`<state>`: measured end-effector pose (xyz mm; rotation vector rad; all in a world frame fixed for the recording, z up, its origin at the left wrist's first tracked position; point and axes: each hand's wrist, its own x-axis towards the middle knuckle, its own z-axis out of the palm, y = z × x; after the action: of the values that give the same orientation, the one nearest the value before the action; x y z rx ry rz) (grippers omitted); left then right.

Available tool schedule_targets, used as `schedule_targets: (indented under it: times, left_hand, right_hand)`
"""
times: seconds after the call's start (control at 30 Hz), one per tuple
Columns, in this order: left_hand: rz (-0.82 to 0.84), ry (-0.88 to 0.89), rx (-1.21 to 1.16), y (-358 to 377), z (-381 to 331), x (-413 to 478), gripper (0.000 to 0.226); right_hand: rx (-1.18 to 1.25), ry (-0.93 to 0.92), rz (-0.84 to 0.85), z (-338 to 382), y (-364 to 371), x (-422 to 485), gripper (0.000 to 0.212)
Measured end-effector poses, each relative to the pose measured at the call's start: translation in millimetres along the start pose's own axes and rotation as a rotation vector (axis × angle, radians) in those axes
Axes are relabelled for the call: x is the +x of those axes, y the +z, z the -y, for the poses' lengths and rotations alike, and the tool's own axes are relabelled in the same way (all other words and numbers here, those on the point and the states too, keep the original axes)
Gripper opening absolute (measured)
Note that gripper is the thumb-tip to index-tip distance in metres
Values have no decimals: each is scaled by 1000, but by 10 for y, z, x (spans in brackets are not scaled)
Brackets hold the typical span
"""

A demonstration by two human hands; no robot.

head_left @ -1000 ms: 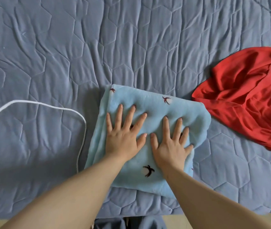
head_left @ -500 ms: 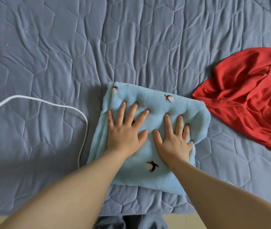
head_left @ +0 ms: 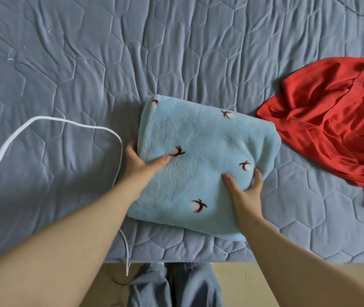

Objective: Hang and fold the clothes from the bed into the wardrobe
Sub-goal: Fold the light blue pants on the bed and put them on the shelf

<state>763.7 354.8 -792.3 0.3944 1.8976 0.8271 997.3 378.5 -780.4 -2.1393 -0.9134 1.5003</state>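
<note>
A folded light-blue fleece garment [head_left: 201,138] with small dark bird prints lies on the grey-blue quilted bed [head_left: 132,52] near its front edge. My left hand [head_left: 140,161] grips its left edge, thumb on top and fingers tucked beneath. My right hand [head_left: 244,189] holds the right front part, thumb pressed into the top and fingers curled round the side. A crumpled red garment [head_left: 336,120] lies on the bed just right of the blue one.
A white cable [head_left: 50,120] loops over the bed left of the blue garment and hangs over the front edge. Below the bed edge are a tan floor [head_left: 265,278] and my blue-grey trouser legs [head_left: 176,286].
Both hands lay flat on top of the blue garment before. Now they have slid out to its left and right sides and grip it.
</note>
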Motion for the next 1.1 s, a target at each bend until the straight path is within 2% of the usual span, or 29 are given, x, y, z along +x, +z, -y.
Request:
schedule_targets:
  times: [0.1, 0.13, 0.2, 0.27, 0.33, 0.43, 0.53, 0.63, 0.77, 0.8, 0.87, 1.0, 1.1]
  left_hand:
    - [204, -300, -23, -133, -53, 30, 111]
    - [279, -370, -24, -170, -78, 31, 109]
    - [407, -466, -9, -203, -150, -13, 90]
    - [451, -483, -20, -186, -226, -60, 63]
    - [447, -438, -66, -159, -331, -117, 50]
    - [433, -378, -132, -169, -532, -227, 42]
    - [376, -337, -157, -277, -787, -351, 30]
    - [318, -259, -176, -446, -1203, -531, 39]
    - [267, -90, -159, -741, -2094, -895, 68]
    - [241, -60, -155, -828, -2327, -992, 68]
    - [202, 9, -150, -1003, -2806, -1207, 56]
    - [194, 194, -140, -1324, -3848, -1848, 18]
    - [186, 311, -168, -1557, -4448, -2338, 19]
  right_hand:
    - [182, 96, 8, -88, -26, -3, 77]
    - [202, 118, 20, -90, -37, 7, 74]
    - [232, 159, 50, -44, -61, 17, 71]
    - [229, 201, 99, 47, -112, 40, 72]
    - [227, 232, 148, 173, -199, 30, 69]
    - [230, 212, 161, 417, -308, -67, 46]
    - [230, 192, 157, 713, -366, -233, 57]
    - [261, 141, 141, 1190, -450, -502, 57]
    - [307, 12, 196, 1985, -615, -863, 59]
    - [325, -16, 213, 2201, -662, -976, 60]
    - [360, -75, 236, 2654, -761, -1217, 60]
    - [420, -190, 300, 3609, -1069, -1729, 64]
    - [435, -300, 405, 4202, -1287, -2093, 68]
